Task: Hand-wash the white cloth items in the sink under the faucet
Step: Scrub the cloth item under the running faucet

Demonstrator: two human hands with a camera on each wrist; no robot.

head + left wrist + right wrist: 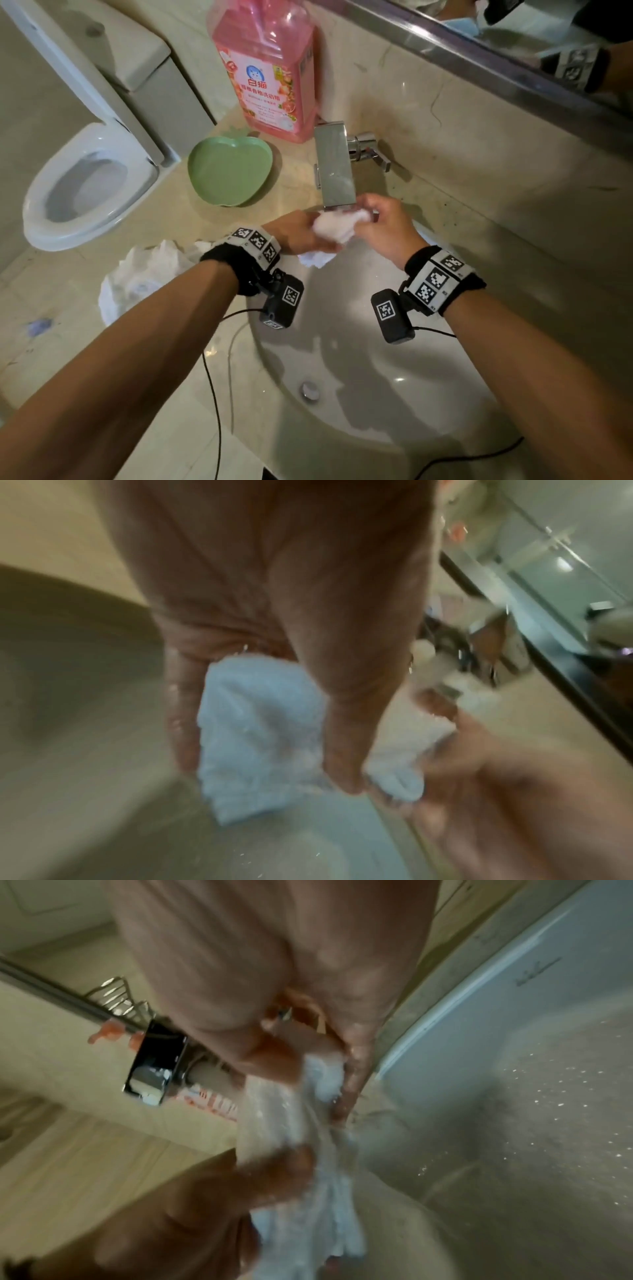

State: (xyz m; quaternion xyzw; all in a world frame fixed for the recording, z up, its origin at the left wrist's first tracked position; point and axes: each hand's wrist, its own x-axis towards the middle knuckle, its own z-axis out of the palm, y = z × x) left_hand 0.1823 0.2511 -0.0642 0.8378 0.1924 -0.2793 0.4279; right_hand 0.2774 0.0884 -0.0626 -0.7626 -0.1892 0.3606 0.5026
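White cloth (334, 228) under faucet (335, 168), left hand (298, 233) and right hand (383, 229) fingers grasping it.

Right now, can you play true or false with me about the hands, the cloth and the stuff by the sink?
1. Both hands hold the cloth. True: the left hand and right hand grip it.
2. The cloth is under the faucet. True.
3. The dish is blue. False: it is green.
4. The bottle lies in the sink. False: it stands on the counter behind the dish.
5. The toilet lid is up. True.
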